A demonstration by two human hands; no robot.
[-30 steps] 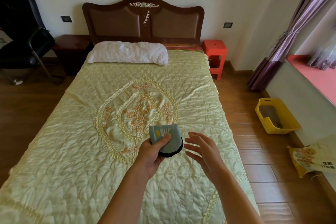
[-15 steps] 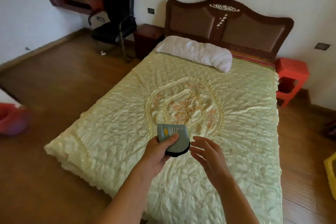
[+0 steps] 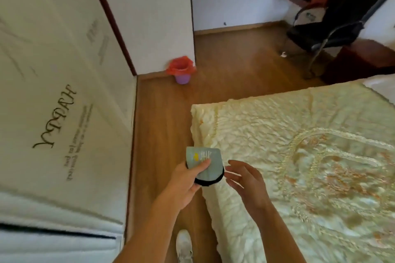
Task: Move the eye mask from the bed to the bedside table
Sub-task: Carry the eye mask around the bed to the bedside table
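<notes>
My left hand (image 3: 185,179) grips a folded grey-green eye mask (image 3: 205,162) with a black edge and a yellow mark, holding it in the air over the bed's corner. Just to its right, my right hand (image 3: 245,181) hovers with fingers spread, holding nothing. The bed (image 3: 299,156), covered in a pale yellow quilt, fills the right side. A dark red-brown bedside table (image 3: 361,60) shows at the far right, beside the bed's head and behind a chair.
A white wardrobe (image 3: 53,92) with lettering fills the left. A purple bin with a red bag (image 3: 181,70) stands on the wooden floor by the wall. A black chair (image 3: 333,28) sits at the upper right. My white shoe (image 3: 184,245) is below.
The view has swung far to the left, from the bed's middle to its left corner and the wardrobe. Both hands keep the same pose, the left still holding the eye mask.
</notes>
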